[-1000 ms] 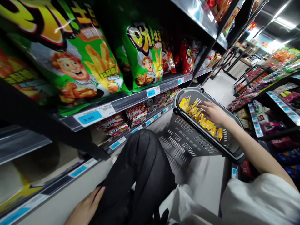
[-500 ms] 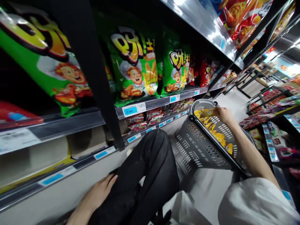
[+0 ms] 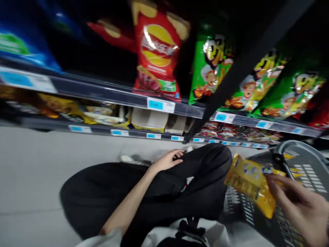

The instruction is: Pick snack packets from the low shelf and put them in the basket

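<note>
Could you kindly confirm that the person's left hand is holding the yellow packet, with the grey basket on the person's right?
Not quite: the right hand, not the left hand, holds the yellow packet, as the head view shows; the grey basket is on the person's right.

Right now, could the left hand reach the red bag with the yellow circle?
Probably yes, with a stretch: the left hand looks empty, and nothing visible blocks the red bag.

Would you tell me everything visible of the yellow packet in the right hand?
The yellow packet is shiny, apparently plastic film, with a pale printed patch and a darker panel, too blurred to read. No opening shows. It tilts, held at its right edge by the right hand, partly before the gray basket.
</note>
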Available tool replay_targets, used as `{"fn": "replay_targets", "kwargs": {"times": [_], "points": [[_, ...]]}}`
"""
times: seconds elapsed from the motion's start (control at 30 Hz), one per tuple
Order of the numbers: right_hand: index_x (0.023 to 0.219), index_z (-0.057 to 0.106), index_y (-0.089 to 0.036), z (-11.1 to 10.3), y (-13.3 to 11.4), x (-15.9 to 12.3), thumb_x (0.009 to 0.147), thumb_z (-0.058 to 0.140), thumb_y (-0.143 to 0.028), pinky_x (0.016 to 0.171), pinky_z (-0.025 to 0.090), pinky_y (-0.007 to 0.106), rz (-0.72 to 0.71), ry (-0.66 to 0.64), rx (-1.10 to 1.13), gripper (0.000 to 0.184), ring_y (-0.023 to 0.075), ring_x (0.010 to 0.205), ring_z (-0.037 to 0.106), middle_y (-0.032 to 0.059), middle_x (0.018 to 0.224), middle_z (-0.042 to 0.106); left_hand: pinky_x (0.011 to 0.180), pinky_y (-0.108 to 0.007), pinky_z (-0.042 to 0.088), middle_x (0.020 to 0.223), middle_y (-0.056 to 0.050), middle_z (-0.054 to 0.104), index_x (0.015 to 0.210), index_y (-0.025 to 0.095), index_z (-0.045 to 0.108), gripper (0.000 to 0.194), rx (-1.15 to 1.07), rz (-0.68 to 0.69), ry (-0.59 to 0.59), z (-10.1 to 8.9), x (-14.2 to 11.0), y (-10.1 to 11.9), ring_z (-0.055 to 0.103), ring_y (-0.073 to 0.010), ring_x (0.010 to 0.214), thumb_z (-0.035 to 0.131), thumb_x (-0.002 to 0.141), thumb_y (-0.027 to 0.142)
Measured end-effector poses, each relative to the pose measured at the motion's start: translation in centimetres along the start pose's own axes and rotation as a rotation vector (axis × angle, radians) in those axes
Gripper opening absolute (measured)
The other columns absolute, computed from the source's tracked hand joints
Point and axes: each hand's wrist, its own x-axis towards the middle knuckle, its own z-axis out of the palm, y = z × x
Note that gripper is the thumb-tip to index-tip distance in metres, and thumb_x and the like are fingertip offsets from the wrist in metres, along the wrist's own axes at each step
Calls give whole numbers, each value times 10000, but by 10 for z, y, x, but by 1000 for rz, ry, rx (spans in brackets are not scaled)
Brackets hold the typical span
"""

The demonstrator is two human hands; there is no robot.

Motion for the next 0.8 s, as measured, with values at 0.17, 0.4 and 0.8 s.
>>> {"fn": "replay_targets", "kwargs": {"times": [0.17, 0.4, 0.8], "points": [[1014, 838, -371, 103, -40, 25, 873, 733, -534, 512, 629, 379, 14, -584, 575, 240, 290, 613, 760, 82, 859, 821, 1111, -474, 508, 1603, -219, 478, 1496, 238, 558, 854, -667, 226, -255, -3, -2, 11, 519, -333, 1452, 924, 737, 381], [901, 813, -230, 243, -102, 90, 882, 768, -500, 677, 620, 329, -291, -667, 696, 275, 221, 649, 745, 51, 777, 796, 1054, -452, 565, 1327, -176, 717, 1333, 173, 683, 797, -710, -4, 58, -1, -2, 10, 722, -301, 1173, 992, 632, 392], [908, 778, -234, 305, -113, 91, 949, 720, -315, 732, 553, 409, -611, -189, 613, 108, 244, 878, 625, 101, 959, 623, 978, -369, 612, 1046, -118, 814, 1022, 124, 787, 467, -527, -237, 384, 5, -4, 6, 778, -262, 984, 932, 702, 433]]}}
